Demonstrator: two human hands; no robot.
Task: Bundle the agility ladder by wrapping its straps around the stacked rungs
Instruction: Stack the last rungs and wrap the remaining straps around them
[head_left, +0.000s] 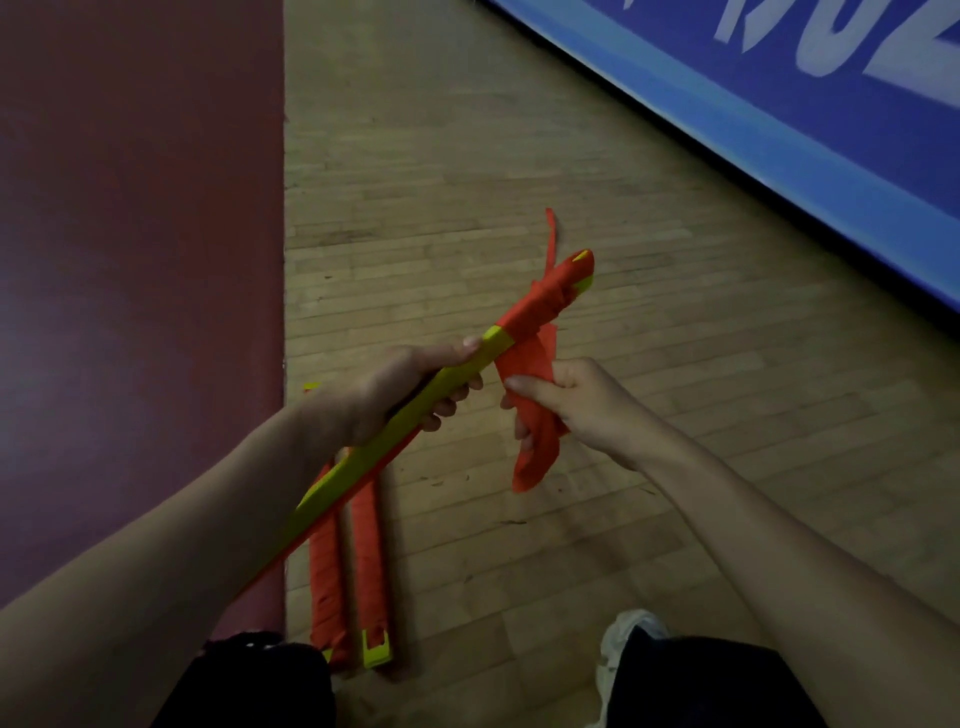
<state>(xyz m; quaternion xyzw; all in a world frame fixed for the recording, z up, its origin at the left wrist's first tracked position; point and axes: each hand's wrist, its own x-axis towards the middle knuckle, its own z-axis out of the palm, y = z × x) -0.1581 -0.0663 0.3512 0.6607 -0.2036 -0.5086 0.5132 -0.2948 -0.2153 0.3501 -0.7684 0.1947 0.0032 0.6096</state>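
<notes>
Bundling mid-wrap, held above a wooden floor (467, 156).
Gripping stacked rungs (349, 470) with left hand (410, 387), pinching loose orange strap (535, 457) in right hand (576, 402) beside the wrapped end.

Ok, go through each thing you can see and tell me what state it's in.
stacked rungs, held off the floor, only the far end wrapped.
strap, partly wound, loose tail hanging.
left hand, grips the rungs.
right hand, grips the strap.
two floor bundles, wrapped, lying side by side.
</notes>
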